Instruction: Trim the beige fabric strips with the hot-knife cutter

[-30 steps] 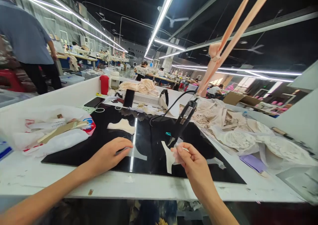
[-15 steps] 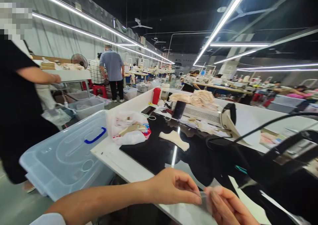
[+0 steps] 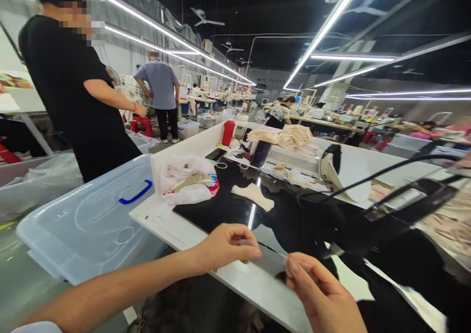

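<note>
In the head view, my left hand (image 3: 231,247) and my right hand (image 3: 320,286) are both closed in a pinch over the table's near edge. Stretched between their fingertips is a thin see-through sheet (image 3: 273,262), hard to make out against the dark surface. Beyond the hands, a cream fabric piece (image 3: 253,195) lies flat on the black tabletop (image 3: 221,210). A white plastic bag (image 3: 189,181) with fabric scraps in it sits to its left.
A lidded clear bin (image 3: 95,220) with a blue handle stands left of the table. Folded cream fabric (image 3: 281,137) lies on a grey machine at the back, near a red container (image 3: 228,133). Black cables (image 3: 368,178) arch over the right side. A person in black (image 3: 73,73) stands left.
My hands have moved apart, the left one up and to the left, with the see-through sheet spanning the wider gap. The person in black has moved to the right.
</note>
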A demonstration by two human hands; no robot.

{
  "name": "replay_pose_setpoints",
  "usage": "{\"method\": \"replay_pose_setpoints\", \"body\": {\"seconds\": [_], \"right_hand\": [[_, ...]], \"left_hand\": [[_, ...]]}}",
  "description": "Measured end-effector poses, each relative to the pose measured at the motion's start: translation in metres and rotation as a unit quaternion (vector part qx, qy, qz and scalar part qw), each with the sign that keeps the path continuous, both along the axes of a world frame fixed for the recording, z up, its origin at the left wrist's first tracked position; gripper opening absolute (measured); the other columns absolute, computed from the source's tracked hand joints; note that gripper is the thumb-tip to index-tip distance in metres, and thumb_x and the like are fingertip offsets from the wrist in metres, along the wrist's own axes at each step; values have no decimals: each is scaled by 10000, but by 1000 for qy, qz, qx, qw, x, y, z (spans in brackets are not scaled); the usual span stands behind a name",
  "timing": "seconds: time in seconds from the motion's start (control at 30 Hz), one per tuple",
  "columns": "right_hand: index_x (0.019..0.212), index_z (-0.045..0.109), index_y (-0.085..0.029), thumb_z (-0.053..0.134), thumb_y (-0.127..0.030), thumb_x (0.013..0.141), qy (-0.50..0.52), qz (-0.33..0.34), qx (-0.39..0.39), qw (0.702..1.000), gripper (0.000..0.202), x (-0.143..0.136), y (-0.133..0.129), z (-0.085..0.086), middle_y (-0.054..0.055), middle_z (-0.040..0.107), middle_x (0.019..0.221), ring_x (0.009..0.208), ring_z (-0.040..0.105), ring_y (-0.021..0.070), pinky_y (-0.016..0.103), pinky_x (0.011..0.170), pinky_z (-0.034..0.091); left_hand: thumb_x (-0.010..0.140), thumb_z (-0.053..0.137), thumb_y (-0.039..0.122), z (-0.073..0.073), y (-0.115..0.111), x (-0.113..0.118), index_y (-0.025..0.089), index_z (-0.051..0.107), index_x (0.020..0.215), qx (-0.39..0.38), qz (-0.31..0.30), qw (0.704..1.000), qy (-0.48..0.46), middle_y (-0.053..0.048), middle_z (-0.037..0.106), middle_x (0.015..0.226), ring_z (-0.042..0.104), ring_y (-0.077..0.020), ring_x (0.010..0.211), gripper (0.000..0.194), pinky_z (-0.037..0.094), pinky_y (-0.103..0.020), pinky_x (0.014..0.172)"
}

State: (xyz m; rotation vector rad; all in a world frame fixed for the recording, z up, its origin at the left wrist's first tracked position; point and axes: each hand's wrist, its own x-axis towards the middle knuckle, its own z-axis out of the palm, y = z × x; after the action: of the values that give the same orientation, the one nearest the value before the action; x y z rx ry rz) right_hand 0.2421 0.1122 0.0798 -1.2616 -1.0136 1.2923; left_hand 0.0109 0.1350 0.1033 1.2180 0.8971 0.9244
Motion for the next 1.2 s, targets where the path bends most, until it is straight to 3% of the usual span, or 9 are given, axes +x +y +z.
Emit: {"method": "replay_pose_setpoints", "body": {"seconds": [0.13,0.43,0.6,0.97,1.2], "right_hand": [[831,793,-216,920,-593,619,-26,-12,9,1000,451,-5,-4,9,44,681,794,726,589,194,275,691,541],[885,814,-211,898,-637,613,-60,-15,7,998,512,-4,-2,5,46,698,803,730,595,203,287,706,523],[906,807,-209,891,-651,602,-73,-27,4,997,544,-7,-5,9,37,683,748,712,614,223,318,703,541],[986,757,-235,944,-513,617,59,-60,5,996,498,-20,-15,17,-17,659,770,683,565,134,215,657,532],[1033,735,-233,951,-459,623,102,-56,-3,993,516,-19,-14,15,-24,607,729,613,534,127,235,569,527]], "left_hand": [[739,840,444,0,1,-10,147,675,816,6,32,999,-4,2,640,702,589,-130,685,348,468,-264,727],[758,842,568,-4,-1,-15,145,658,857,-39,46,996,-64,-30,666,886,596,-104,715,472,529,-255,735],[712,894,524,-2,-2,-16,157,647,836,-70,70,992,-78,10,587,787,567,-105,742,460,537,-233,725],[704,902,526,-6,-6,-14,153,592,795,-99,65,989,-85,16,564,706,507,-82,663,493,472,-200,640],[674,908,541,-6,-8,-14,153,574,768,-130,68,985,-96,20,558,683,484,-71,637,521,439,-180,609]]}}
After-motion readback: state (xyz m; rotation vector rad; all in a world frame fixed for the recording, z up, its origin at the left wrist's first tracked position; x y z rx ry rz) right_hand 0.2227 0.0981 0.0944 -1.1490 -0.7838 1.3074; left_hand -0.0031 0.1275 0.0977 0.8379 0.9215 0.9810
